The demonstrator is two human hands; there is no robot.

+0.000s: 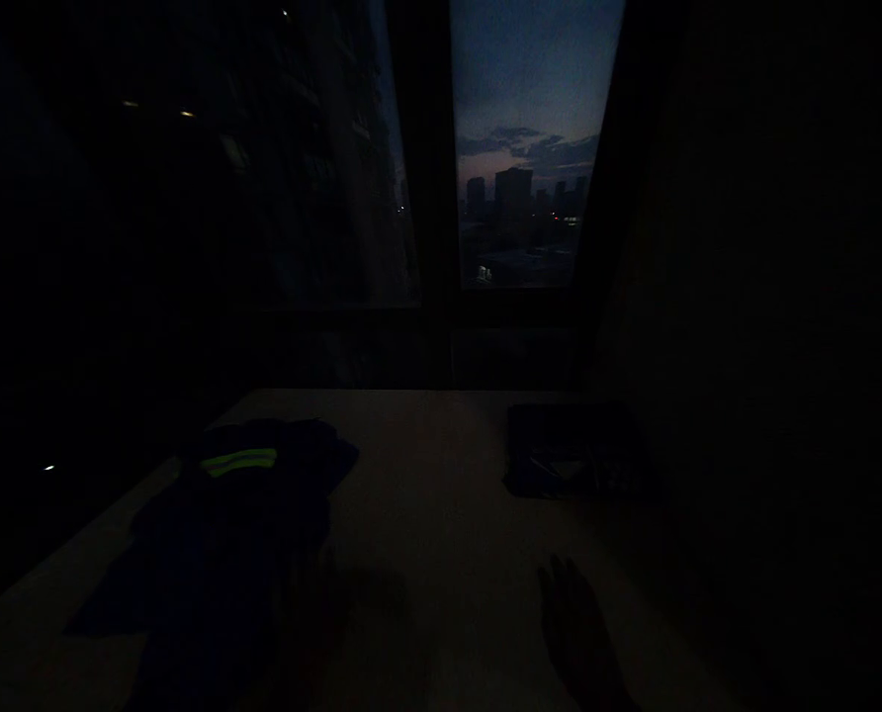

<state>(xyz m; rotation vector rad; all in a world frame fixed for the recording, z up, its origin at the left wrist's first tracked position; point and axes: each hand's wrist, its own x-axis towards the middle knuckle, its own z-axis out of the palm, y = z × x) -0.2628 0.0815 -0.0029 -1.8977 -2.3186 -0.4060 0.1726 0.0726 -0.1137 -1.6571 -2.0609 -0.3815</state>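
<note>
The room is very dark. A dark blue garment [211,544] with a yellow-green stripe [239,461] lies spread out on the left of a pale table [441,475]. My left hand [311,598] shows only faintly at the garment's right side; its fingers are lost in the dark, so I cannot tell whether it grips the cloth. On the right, over the bare tabletop, my right hand [578,628] has its fingers stretched out and holds nothing. Beyond it sits a dark bundle [574,450], perhaps folded cloth or a bag; its kind is unclear.
Behind the table's far edge stands a window [526,129] with a dark frame [430,198], showing a dusk sky and buildings. A dark wall [767,346] rises on the right. The table's left edge runs diagonally toward me.
</note>
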